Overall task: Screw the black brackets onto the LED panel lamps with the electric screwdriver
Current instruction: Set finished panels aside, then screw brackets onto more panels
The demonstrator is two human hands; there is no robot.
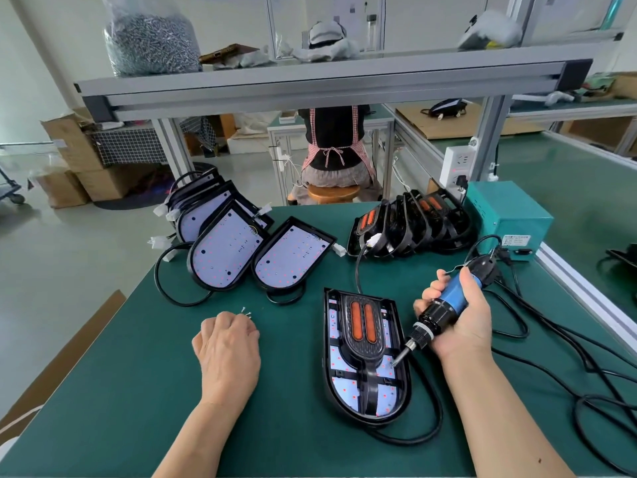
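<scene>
An LED panel lamp [348, 384] lies flat on the green mat in front of me, with a black bracket [364, 350] with two orange strips laid on it. My right hand [462, 319] grips the blue and black electric screwdriver [444, 307], whose bit tip touches the bracket's right side. My left hand [227, 350] rests on the mat left of the lamp, fingers curled over a few small screws [246, 310]; whether it pinches one is hidden.
Bare LED lamps [227, 251] are stacked at the back left. Finished lamps with brackets [410, 224] lean in a row at the back right. A teal power box [506, 219] and black cables [558, 346] lie to the right. A person sits beyond the table.
</scene>
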